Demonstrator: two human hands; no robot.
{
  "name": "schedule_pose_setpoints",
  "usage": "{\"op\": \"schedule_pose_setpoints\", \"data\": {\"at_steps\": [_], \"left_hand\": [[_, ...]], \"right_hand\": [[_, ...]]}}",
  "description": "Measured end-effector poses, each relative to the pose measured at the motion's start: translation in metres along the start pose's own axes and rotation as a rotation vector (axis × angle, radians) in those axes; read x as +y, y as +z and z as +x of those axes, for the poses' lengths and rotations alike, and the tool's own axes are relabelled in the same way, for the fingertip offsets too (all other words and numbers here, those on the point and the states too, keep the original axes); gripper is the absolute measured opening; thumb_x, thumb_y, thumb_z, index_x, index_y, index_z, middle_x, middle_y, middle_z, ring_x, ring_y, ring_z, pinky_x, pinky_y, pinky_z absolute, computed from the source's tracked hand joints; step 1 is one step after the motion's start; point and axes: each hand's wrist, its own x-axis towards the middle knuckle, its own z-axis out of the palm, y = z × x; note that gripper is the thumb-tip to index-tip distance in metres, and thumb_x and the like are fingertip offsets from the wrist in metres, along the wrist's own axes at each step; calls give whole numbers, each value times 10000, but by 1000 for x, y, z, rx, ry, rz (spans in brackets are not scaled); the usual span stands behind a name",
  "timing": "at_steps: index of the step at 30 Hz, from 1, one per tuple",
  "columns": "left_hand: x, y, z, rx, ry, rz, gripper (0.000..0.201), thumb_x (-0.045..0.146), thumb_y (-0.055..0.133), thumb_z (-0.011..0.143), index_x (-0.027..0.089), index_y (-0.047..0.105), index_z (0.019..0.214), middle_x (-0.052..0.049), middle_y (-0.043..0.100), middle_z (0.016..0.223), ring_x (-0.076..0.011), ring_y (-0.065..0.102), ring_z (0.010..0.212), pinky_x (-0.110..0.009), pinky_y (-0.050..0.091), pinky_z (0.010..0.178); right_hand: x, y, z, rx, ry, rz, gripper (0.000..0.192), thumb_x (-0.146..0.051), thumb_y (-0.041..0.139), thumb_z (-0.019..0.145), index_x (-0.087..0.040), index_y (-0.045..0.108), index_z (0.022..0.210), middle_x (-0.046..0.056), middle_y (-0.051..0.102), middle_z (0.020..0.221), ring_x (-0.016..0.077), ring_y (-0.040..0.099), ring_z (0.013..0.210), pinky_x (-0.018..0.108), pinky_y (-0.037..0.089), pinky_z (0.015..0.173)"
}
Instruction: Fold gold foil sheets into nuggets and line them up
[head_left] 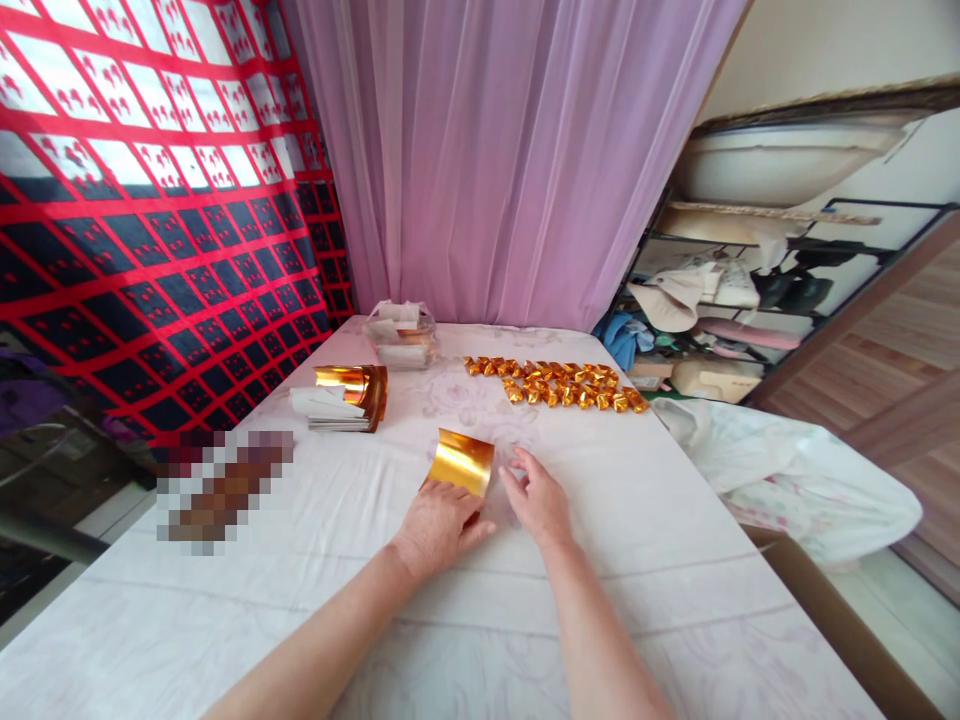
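Observation:
A sheet of shiny gold foil paper (pixel 463 461) lies on the table in front of me, its far edge curving up. Over its near part, my left hand (pixel 442 525) is closed with bent fingers, holding it down; the thumb points off to the right. Part of the sheet is hidden under that hand. Just right of the sheet, my right hand (pixel 536 495) is open, fingers loosely apart and holding nothing. Several folded gold paper pieces (pixel 562 385) sit in rows at the back right. A stack of foil paper sheets (pixel 341 400), gold and white sides showing, stands at the left.
The table has a white patterned cloth (pixel 315 620). A clear plastic bag of paper (pixel 403 335) stands at the back. A blurred-out patch (pixel 225 490) covers something at the left. Beyond are a purple curtain (pixel 510 160), a shelf rack (pixel 750 290) and a plastic-wrapped bundle (pixel 810 480).

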Motion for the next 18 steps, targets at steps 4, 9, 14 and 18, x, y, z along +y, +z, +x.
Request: {"op": "schedule_pose_setpoints", "data": {"at_steps": [4,9,14,18], "left_hand": [[-5,3,-5,18,15,-85,236,392,547,938,210,691,897,-52,703,862,-219,639,822,-328,462,733],[-9,10,-9,70,28,-187,193,330,549,931,214,701,907,-49,709,868,-216,642,843,-335,481,762],[-23,18,-13,196,-57,-268,220,285,500,950,219,706,986,-64,730,963,-199,664,882,-340,505,823],[-40,20,-14,314,-210,-275,226,250,497,935,222,690,1049,-81,726,1001,-229,660,932,-390,509,843]], "right_hand": [[-9,4,6,-26,10,175,535,-447,595,752,-191,627,1221,74,728,1075,148,574,621,310,486,715],[-16,14,10,-10,22,363,368,-495,586,716,-198,722,886,54,741,875,161,573,611,296,475,663],[-15,16,10,32,93,422,377,-563,570,720,-200,671,726,43,697,696,178,598,610,288,474,635],[-12,14,10,40,181,513,439,-633,589,712,-199,644,754,5,630,548,166,582,521,264,447,528]]}}
